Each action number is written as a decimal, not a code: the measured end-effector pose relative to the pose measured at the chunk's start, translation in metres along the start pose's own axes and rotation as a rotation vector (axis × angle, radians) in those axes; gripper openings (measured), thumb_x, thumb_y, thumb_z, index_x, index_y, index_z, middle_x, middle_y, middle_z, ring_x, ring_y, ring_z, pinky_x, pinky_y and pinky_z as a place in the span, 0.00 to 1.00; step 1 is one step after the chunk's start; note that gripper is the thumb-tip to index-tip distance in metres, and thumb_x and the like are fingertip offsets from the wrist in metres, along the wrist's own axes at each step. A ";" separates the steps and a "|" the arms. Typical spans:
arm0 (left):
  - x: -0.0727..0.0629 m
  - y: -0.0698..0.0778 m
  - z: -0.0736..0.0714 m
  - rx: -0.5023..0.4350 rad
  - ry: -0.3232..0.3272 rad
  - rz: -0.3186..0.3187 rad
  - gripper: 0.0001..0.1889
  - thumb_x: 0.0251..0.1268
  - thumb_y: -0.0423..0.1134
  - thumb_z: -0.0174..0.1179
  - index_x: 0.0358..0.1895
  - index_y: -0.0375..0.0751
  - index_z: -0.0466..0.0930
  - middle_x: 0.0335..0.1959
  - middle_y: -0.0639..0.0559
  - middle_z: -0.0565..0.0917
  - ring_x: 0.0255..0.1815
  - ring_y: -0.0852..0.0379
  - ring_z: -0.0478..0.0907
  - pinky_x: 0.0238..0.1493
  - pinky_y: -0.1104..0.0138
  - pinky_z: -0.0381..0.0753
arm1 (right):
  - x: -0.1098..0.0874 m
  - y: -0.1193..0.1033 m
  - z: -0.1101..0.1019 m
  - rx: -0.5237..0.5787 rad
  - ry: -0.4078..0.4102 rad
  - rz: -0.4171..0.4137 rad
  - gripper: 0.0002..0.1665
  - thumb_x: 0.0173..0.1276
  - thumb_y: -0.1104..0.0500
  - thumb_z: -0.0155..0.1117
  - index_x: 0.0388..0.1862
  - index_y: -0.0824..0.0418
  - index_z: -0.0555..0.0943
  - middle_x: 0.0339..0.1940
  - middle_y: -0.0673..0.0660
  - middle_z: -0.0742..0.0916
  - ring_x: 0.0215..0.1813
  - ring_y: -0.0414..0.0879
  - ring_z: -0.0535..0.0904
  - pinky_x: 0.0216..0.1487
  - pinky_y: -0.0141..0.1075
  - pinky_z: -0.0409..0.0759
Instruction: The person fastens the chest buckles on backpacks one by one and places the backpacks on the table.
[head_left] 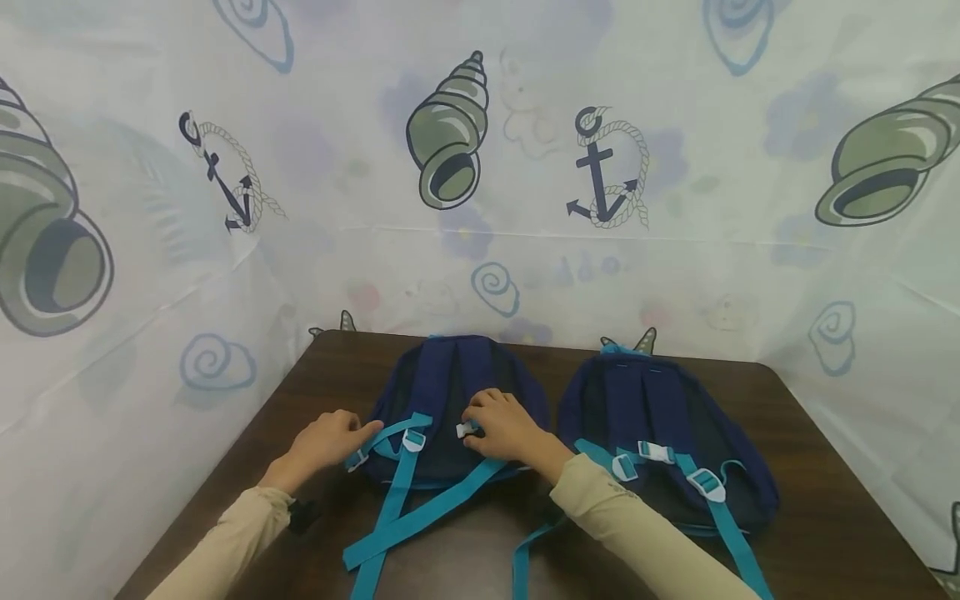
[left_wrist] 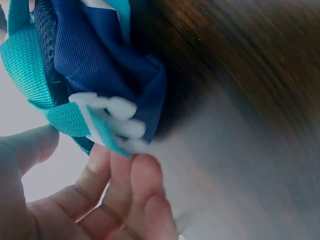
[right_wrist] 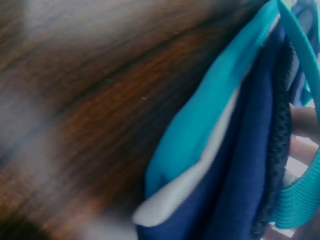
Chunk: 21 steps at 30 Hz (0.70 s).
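Note:
A navy backpack (head_left: 525,392) with teal straps lies on the table, its shoulder straps facing up. At its left side is my left hand (head_left: 327,442), thumb extended toward a teal strap (left_wrist: 70,120). In the left wrist view, the fingertips touch a pronged white buckle half (left_wrist: 131,127) on that strap, and the thumb stands apart. Over the backpack's middle, my right hand (head_left: 504,427) pinches another white buckle half (head_left: 463,430). The right wrist view shows the backpack's side; a teal strap (right_wrist: 300,205) and the backpack partly hide the fingers.
A second navy backpack (head_left: 738,450) lies to the right, with a white buckle (head_left: 656,452) joined across its straps. Loose teal strap ends (head_left: 405,529) cross the front of the brown table (head_left: 345,367). A printed white curtain (head_left: 525,275) stands behind and at both sides.

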<state>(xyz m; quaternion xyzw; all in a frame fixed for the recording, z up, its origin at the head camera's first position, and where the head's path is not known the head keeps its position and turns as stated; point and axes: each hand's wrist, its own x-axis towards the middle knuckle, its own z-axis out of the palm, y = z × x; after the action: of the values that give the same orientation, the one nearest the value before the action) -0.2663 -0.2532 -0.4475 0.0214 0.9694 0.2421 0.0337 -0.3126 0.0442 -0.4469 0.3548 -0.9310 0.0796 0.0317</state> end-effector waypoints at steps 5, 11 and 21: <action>0.001 0.000 -0.001 -0.035 -0.031 -0.037 0.29 0.72 0.63 0.51 0.28 0.38 0.79 0.18 0.51 0.71 0.21 0.56 0.71 0.23 0.66 0.67 | -0.001 0.001 0.004 0.009 0.020 -0.009 0.19 0.71 0.48 0.65 0.57 0.53 0.83 0.60 0.55 0.81 0.67 0.53 0.71 0.68 0.52 0.71; -0.002 -0.013 -0.007 -0.150 -0.161 0.008 0.28 0.75 0.63 0.46 0.34 0.39 0.77 0.25 0.49 0.77 0.26 0.54 0.76 0.31 0.62 0.77 | -0.001 0.000 0.004 -0.023 0.036 -0.005 0.21 0.72 0.49 0.64 0.60 0.55 0.81 0.61 0.55 0.80 0.67 0.53 0.71 0.68 0.51 0.71; -0.018 -0.043 0.001 -0.252 -0.265 0.183 0.20 0.59 0.44 0.70 0.48 0.40 0.74 0.31 0.51 0.80 0.30 0.55 0.75 0.31 0.63 0.73 | 0.001 0.003 0.009 -0.044 0.040 0.026 0.16 0.71 0.52 0.64 0.54 0.55 0.83 0.60 0.55 0.80 0.66 0.53 0.71 0.68 0.50 0.71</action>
<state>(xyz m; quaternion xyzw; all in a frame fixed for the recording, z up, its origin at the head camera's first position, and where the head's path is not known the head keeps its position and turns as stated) -0.2497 -0.2920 -0.4677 0.1368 0.9126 0.3586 0.1411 -0.3157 0.0440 -0.4555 0.3403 -0.9362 0.0665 0.0569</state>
